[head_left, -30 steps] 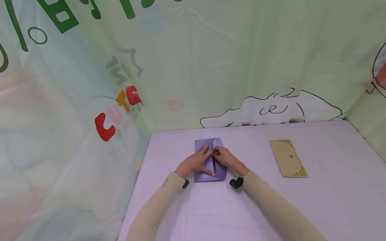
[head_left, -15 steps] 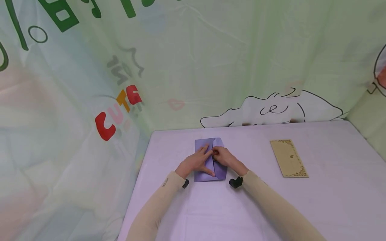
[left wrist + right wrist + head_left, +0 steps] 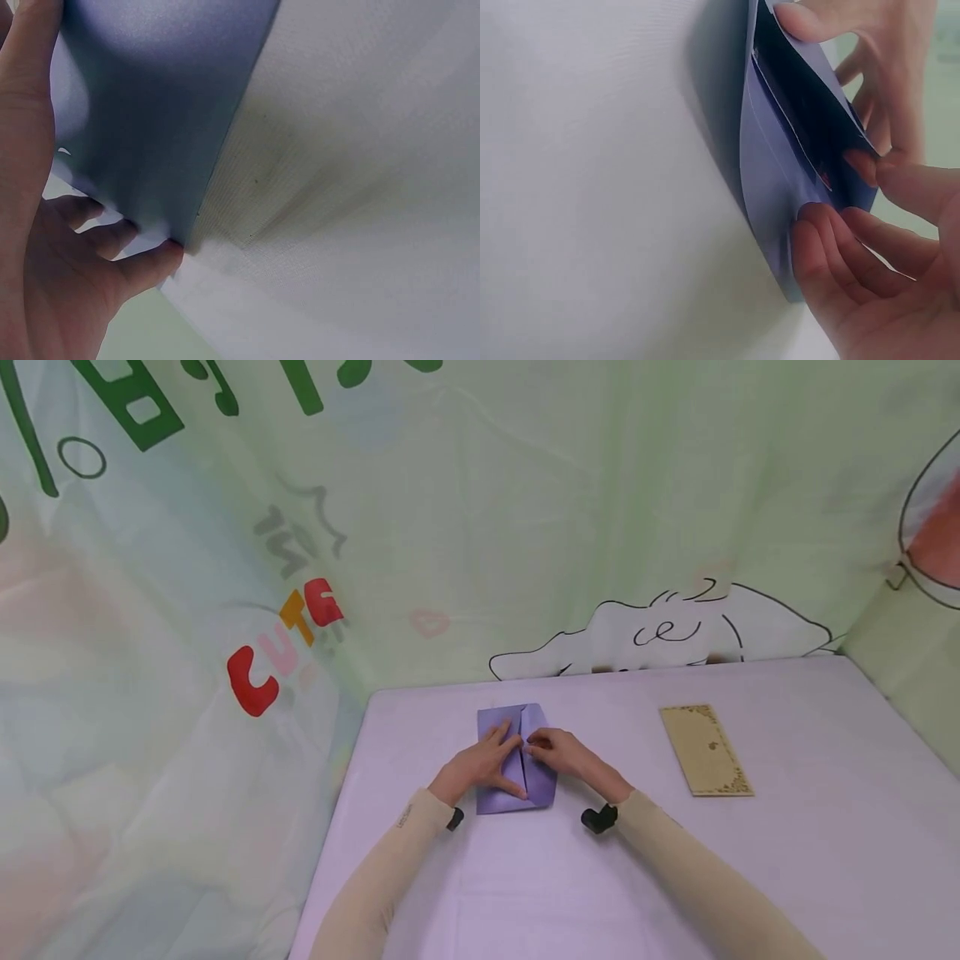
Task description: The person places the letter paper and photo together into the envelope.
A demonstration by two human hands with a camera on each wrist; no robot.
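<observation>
On the table lies a purple paper envelope (image 3: 536, 785), its mouth gaping along the right side. Inside it, the right wrist view shows a thin edge with a small red spot (image 3: 826, 178); what it belongs to is too dark to tell. My left hand (image 3: 480, 768) rests spread over the envelope's left part, its thumb and a fingertip by the mouth. Beside the mouth is my right hand (image 3: 566, 753). Its bent fingers (image 3: 817, 232) touch the flap side, while the thumb stands apart from them, close to the left fingertip at the opposite edge.
A tan card with brown ornamented borders (image 3: 705, 750) lies to the right on the lilac tabletop (image 3: 600, 893). Printed cloth (image 3: 480, 527) hangs behind the table and along its left side. A small black device (image 3: 600, 818) sits at the right wrist.
My right hand has drawn back slightly to the right, away from the envelope's mouth. The left hand keeps its place on the envelope. The head view has shifted a little.
</observation>
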